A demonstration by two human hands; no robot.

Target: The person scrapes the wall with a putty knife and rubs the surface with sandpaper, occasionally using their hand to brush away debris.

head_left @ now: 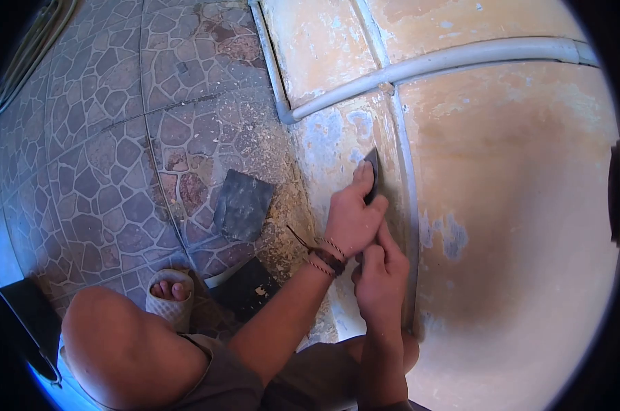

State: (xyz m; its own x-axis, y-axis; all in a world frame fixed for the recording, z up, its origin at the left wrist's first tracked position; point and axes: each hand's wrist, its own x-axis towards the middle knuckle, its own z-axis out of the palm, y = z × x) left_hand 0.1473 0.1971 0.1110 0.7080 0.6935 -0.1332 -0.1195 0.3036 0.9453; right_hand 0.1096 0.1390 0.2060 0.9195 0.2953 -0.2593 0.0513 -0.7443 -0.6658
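My left hand (pixel 354 216), with bracelets at the wrist, grips a scraper (pixel 372 168) near its dark metal blade. The fingers press along the blade, and its pointed edge lies against the peeling wall (pixel 344 147). Just below, my right hand (pixel 382 277) is closed in a fist where the handle would be; the handle itself is hidden by the fingers. Around the blade, the wall shows bare whitish-blue patches among the cream paint. A vertical strip of pipe (pixel 407 185) runs up the wall right beside both hands.
Flakes of paint litter the stone-patterned floor (pixel 104 151) along the wall. A dark grey sheet (pixel 243 205), perhaps sandpaper, lies there, with another dark piece (pixel 245 288) nearer my slippered foot (pixel 171 294). Across the wall runs a white pipe (pixel 461 58). A black container (pixel 30 325) stands at lower left.
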